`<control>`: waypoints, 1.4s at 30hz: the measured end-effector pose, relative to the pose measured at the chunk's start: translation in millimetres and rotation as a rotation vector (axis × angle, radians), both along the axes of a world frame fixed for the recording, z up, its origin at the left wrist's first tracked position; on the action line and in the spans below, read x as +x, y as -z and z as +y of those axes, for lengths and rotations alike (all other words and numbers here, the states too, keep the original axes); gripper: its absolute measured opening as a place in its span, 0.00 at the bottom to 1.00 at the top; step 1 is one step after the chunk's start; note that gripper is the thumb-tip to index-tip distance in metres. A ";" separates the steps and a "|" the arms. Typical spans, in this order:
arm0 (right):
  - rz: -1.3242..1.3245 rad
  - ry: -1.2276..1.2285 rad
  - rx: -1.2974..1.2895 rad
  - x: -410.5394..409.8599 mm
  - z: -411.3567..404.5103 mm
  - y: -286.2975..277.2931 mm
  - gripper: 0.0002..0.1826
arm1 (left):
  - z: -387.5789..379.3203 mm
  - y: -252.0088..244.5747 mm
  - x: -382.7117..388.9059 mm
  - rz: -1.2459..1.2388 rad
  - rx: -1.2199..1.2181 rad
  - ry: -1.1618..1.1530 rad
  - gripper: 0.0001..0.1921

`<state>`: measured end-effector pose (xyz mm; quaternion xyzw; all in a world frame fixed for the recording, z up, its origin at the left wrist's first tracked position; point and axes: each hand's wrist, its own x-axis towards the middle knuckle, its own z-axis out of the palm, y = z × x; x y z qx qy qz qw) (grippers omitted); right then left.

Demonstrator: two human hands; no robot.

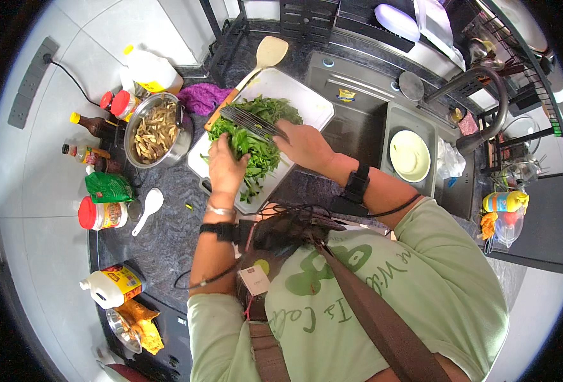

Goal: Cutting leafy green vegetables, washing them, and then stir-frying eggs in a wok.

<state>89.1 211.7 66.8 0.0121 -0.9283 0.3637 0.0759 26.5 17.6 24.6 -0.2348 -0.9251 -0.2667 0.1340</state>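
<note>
Chopped leafy greens (pixel 257 164) lie heaped on a white cutting board (pixel 317 102) in front of me. My right hand (pixel 305 145) grips a kitchen knife (pixel 250 122), its dark, streaked blade slanting over the pile; the handle is mostly hidden in the fist. On the near left side of the heap, my left hand (pixel 228 164) holds the greens with curled fingers, its fingertips partly buried in leaves. A spatula (pixel 243 83) with a pale head and wooden handle lies along the board's upper left edge.
Left of the board stands a steel pot (pixel 143 160) of sliced mushrooms, beside a purple cloth (pixel 202 98). Bottles and jars (pixel 102 215) line the wall near a white spoon (pixel 148 210). A sink (pixel 353 129) at right holds a pale bowl (pixel 409 156) under the faucet (pixel 494 95).
</note>
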 end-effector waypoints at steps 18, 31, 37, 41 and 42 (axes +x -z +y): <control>-0.256 -0.338 0.343 -30.5 -50.9 27.3 0.08 | -19.8 62.9 6.7 -0.029 -0.058 -0.021 0.06; -0.438 -0.152 -0.249 -29.4 0.9 18.5 0.12 | -43.3 52.1 -6.1 -0.508 0.714 -0.062 0.18; 0.165 0.001 0.181 -46.1 9.1 21.9 0.14 | -49.5 28.0 -14.7 -0.366 0.434 -0.190 0.14; 0.122 -0.198 0.161 -52.2 14.0 54.0 0.13 | -55.6 28.7 -8.1 -0.343 0.541 -0.131 0.12; 0.126 -0.235 0.234 -54.1 17.0 60.7 0.15 | -59.6 28.8 -5.2 -0.332 0.515 -0.158 0.11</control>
